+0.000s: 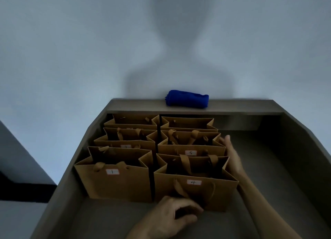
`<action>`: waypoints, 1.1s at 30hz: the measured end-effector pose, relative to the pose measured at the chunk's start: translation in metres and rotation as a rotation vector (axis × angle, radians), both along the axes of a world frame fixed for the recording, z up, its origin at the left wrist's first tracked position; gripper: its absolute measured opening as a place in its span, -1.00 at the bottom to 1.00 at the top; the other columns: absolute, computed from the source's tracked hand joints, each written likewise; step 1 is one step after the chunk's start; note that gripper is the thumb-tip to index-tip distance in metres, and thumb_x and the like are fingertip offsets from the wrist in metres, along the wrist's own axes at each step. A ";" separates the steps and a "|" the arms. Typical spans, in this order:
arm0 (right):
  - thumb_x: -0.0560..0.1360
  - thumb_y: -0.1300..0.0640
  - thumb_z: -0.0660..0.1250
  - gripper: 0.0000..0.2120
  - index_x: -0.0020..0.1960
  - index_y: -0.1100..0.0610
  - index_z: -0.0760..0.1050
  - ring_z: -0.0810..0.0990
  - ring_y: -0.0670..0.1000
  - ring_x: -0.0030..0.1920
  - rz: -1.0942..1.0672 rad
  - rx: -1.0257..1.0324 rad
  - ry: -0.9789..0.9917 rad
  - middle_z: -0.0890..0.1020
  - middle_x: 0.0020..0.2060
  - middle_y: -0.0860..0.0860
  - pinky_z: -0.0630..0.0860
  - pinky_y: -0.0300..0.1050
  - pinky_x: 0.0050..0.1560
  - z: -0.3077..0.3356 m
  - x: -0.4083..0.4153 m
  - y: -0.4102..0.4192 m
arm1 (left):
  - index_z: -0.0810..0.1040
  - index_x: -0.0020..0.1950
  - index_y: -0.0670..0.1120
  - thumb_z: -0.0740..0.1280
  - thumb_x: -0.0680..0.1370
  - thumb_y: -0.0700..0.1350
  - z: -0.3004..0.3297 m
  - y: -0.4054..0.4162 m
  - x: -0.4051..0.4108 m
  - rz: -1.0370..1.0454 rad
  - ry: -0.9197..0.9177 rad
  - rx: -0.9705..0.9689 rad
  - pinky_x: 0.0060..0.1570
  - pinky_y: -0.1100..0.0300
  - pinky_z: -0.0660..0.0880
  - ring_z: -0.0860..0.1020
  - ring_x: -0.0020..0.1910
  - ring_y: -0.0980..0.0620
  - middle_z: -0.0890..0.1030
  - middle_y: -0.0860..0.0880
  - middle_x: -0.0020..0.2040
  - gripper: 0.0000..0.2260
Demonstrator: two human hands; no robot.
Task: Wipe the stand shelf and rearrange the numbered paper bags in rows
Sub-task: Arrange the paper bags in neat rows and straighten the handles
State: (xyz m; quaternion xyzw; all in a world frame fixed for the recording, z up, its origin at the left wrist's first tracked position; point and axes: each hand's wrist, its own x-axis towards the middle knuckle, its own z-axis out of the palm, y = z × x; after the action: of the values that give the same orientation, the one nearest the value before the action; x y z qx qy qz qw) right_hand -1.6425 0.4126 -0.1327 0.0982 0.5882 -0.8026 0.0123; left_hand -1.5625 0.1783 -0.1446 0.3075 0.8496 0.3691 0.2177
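1. Stand shelf [111,219]: a dark recessed surface with raised side walls and a ledge along the back. It carries six brown paper bags in two columns of three.
2. Left column, front to back: bag 1 [114,183], label facing the viewer; behind it a second bag [125,145] whose label is too blurred to read; then a rear bag [132,121] whose label is hidden.
3. Left hand [172,217]: at the base of the front wall of bag 4 [195,192]. The fingers are curled against the lower edge; whether they pinch the paper or only press it, I cannot tell.
4. Right column, front to back: bag 4, bag 5 [190,152], and an unlabelled rear bag [188,125]. Bags 1 and 4 stand just beside each other with a narrow dark gap between.
5. Blue cloth [187,99]: rolled, lying on the back ledge, well apart from both hands.
6. Right hand [231,156]: fingers straight and together, laid flat against the right-hand sides of bags 4 and 5.
7. Step in hand (judgement): wiping appears finished and the cloth set aside; the bags are being squared into rows, bag 4 last.
8. Next move (judgement): a gentle inward push from the right while the left hand steadies the base, closing the gap without creasing the thin paper walls or tipping a bag.
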 end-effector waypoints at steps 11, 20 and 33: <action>0.58 0.08 0.26 -0.77 0.20 0.07 0.54 0.59 -0.22 0.00 0.032 0.753 0.555 0.62 0.02 -0.12 0.51 -0.22 0.00 0.108 -0.006 -0.034 | 0.63 0.12 0.01 0.30 0.57 -0.06 0.070 -0.115 0.028 0.269 0.445 0.229 0.02 0.37 0.53 0.61 0.05 0.22 0.64 0.24 0.04 -0.83; 0.57 0.00 0.31 -0.85 0.11 -0.05 0.58 0.57 -0.27 -0.03 0.676 1.293 0.767 0.62 -0.03 -0.20 0.51 -0.33 -0.03 0.116 -0.017 -0.152 | 0.64 0.11 0.06 0.31 0.57 -0.06 0.087 -0.179 -0.011 0.559 0.596 0.028 0.02 0.32 0.53 0.59 0.03 0.26 0.66 0.19 0.03 -0.83; 0.59 0.04 0.29 -0.79 0.20 -0.04 0.58 0.58 -0.01 0.14 0.745 1.669 0.741 0.60 0.18 -0.03 0.58 -0.01 0.09 0.089 -0.045 -0.207 | 0.61 0.14 -0.01 0.18 0.65 -0.14 0.076 -0.188 -0.029 0.372 0.518 -0.169 -0.08 0.36 0.49 0.57 -0.03 0.22 0.65 0.12 0.01 -0.79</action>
State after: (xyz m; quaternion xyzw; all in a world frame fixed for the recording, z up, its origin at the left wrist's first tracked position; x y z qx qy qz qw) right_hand -1.6875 0.2056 -0.0439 -0.3740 0.9258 -0.0549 0.0063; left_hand -1.5915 -0.0099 -0.0689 0.2118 0.9459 0.2401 -0.0520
